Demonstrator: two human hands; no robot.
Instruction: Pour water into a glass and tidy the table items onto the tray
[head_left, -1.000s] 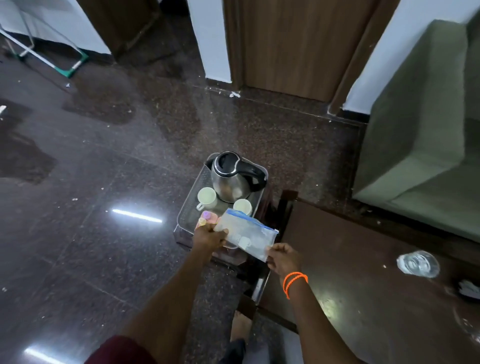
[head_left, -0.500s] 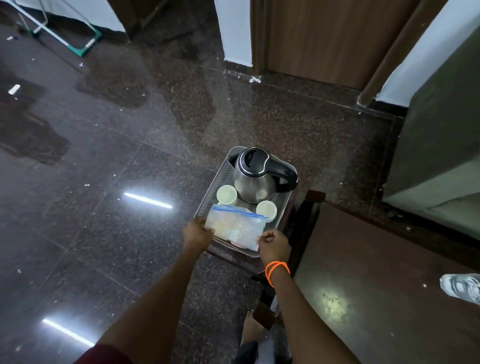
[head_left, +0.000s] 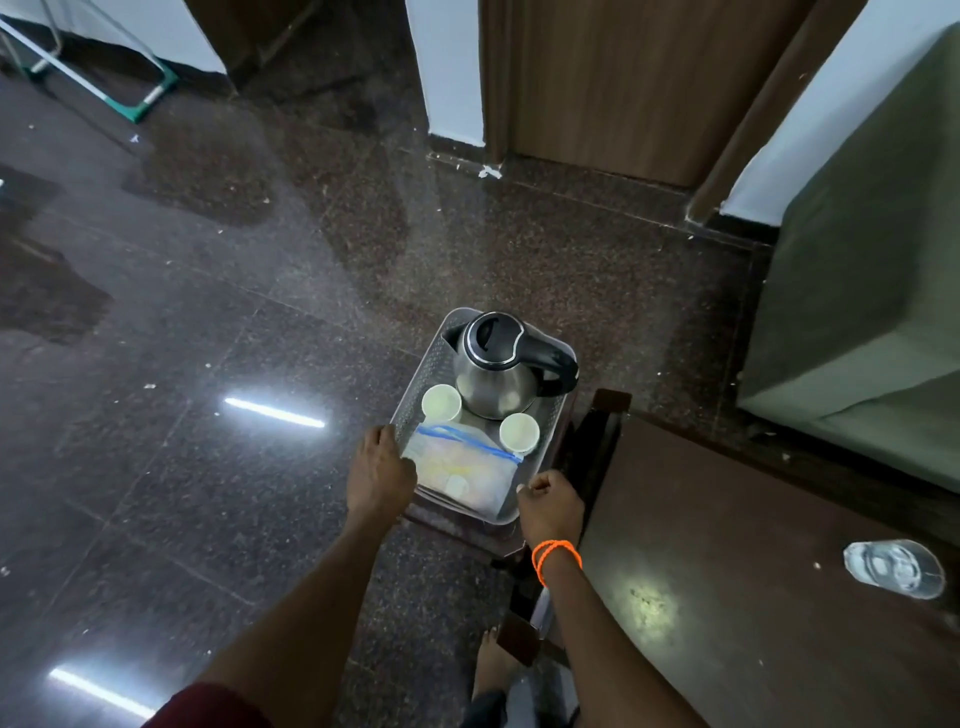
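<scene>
Left hand (head_left: 382, 475) and right hand (head_left: 549, 503) clamp the tray (head_left: 415, 400) rims; between them the zip bag (head_left: 460, 462) lies limp; the kettle (head_left: 498, 371) beyond likely makes the far end heavy.

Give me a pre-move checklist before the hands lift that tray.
1. Clear zip bag with blue seal lying inside the grey perforated plastic tray: ok.
2. Steel electric kettle with black lid and handle upright on the tray: ok.
3. Two small white cups upright beside the kettle: ok.
4. Left hand at the tray's left rim: ok; firm grip: cannot tell.
5. Right hand at the near right corner, fisted; whether it holds the rim: cannot tell.
6. Clear drinking glass on the tray: not ok, it is on the brown table.
</scene>
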